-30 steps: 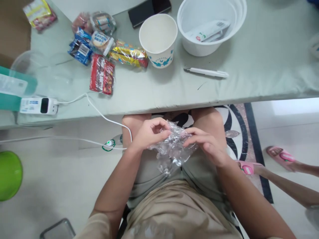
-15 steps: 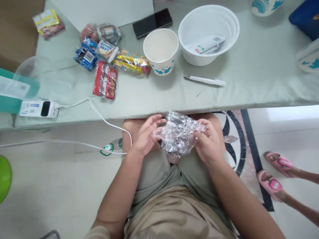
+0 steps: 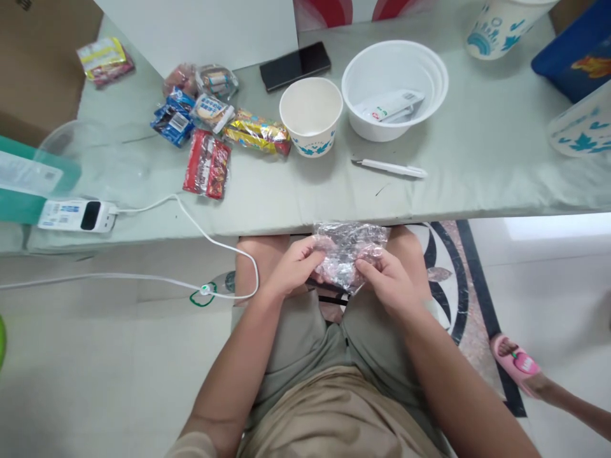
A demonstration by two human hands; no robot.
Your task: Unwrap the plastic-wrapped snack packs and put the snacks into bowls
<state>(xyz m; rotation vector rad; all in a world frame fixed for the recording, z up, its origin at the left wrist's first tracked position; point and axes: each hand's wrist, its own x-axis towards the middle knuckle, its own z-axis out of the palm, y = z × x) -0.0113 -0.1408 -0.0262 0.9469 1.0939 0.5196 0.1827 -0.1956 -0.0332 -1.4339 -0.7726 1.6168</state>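
Note:
A crinkled sheet of clear plastic film (image 3: 348,251) is stretched between my hands, over my lap and just below the table edge. My left hand (image 3: 301,262) pinches its left side between thumb and fingers. On the right side, my right hand (image 3: 386,273) grips it the same way, thumb on top. Some fingers show blurrily through the film. Beyond it on the table stand a paper cup (image 3: 311,117) with blue leaf prints and a white plastic bowl (image 3: 356,127) holding a white packet (image 3: 394,107). A white craft knife (image 3: 389,168) lies in front of the bowl.
Wrapped snacks (image 3: 207,164) lie on the table left of the cup, near a black phone (image 3: 296,66). A white cable (image 3: 200,226) runs from a power strip (image 3: 76,215) and hangs past the table edge by my left knee. Another person's foot in a pink slipper (image 3: 515,364) is at right.
My left fingers, spread before, now close on the film. Both hands are nearer each other, and the film is flatter. The view has tilted up slightly. One pink slipper has left view.

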